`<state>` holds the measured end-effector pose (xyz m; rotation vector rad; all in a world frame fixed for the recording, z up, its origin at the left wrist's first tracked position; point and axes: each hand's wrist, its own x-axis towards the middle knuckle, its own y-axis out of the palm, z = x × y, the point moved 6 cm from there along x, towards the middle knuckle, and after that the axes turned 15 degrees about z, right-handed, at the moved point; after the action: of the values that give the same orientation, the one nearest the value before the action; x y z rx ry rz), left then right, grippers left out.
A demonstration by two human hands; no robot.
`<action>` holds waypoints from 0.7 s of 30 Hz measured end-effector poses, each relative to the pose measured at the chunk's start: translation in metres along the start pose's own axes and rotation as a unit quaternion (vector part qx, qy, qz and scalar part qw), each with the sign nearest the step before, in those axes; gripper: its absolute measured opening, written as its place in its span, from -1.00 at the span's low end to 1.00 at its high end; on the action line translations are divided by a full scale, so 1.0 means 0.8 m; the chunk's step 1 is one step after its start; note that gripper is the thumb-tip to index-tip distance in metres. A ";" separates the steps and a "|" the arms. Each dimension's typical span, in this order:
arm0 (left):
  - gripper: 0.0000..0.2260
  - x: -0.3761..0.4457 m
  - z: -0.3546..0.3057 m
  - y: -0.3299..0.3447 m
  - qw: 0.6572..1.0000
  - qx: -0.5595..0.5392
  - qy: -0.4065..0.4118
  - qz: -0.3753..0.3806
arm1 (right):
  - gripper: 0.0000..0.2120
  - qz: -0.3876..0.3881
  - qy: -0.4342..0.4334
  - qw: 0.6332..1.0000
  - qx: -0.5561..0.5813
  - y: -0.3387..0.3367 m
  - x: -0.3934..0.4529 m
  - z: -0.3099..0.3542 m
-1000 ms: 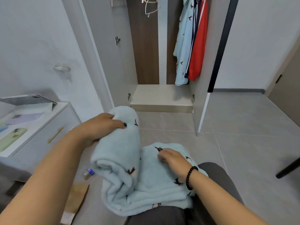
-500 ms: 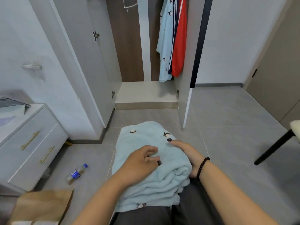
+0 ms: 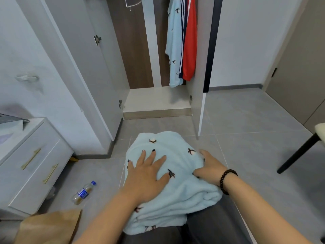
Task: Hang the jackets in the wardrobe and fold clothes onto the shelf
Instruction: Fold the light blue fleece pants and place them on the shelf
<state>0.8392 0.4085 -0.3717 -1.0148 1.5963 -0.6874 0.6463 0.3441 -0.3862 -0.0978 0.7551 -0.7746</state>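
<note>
Since a moment ago the left hand (image 3: 147, 175) has flattened out, fingers spread and pressing down on top of the folded light-blue fleece garment (image 3: 175, 182), which lies bundled on the person's lap. At its right edge the right hand (image 3: 210, 168), fingers fairly straight, rests against the folds. Ahead stands the open wardrobe (image 3: 156, 101), a pale blue jacket (image 3: 174, 50) and a red jacket (image 3: 190, 41) hanging inside. On the floor to the left lies a plastic bottle (image 3: 83, 192), near a white drawer unit (image 3: 33, 171).
</note>
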 end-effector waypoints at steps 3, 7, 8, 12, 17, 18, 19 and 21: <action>-0.41 -0.007 0.003 0.009 0.999 0.030 -0.004 -0.035 | -0.17 -0.085 -0.056 0.965 -0.240 0.008 0.003 0.044; -0.37 -0.024 0.007 0.021 0.996 0.026 -0.012 -0.080 | -0.45 -0.051 -0.201 0.912 -0.354 0.062 0.033 0.100; -0.34 -0.028 0.011 0.024 0.996 0.013 -0.021 -0.089 | -0.51 -0.039 -0.206 0.905 -0.369 0.071 0.045 0.106; -0.22 -0.037 0.033 0.027 0.991 -0.076 -0.054 -0.098 | -0.56 -0.018 -0.172 0.911 -0.375 0.079 0.090 0.118; -0.31 -0.034 0.061 0.016 0.982 -0.164 -0.045 -0.087 | -0.53 -0.033 -0.155 0.910 -0.384 0.090 0.107 0.128; -0.39 -0.030 0.071 0.010 0.976 -0.199 -0.041 -0.080 | -0.52 -0.039 -0.157 0.905 -0.393 0.095 0.105 0.130; -0.47 -0.024 0.082 0.001 0.968 -0.235 -0.039 -0.075 | -0.52 -0.046 -0.161 0.902 -0.398 0.099 0.103 0.130; -0.53 -0.005 0.101 -0.018 0.960 -0.271 -0.045 -0.060 | -0.51 -0.056 -0.174 0.900 -0.395 0.106 0.099 0.132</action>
<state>0.9214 0.4106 -0.3787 -1.5277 1.6904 -0.2725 0.8025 0.3331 -0.3837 -0.9985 0.6833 -0.4931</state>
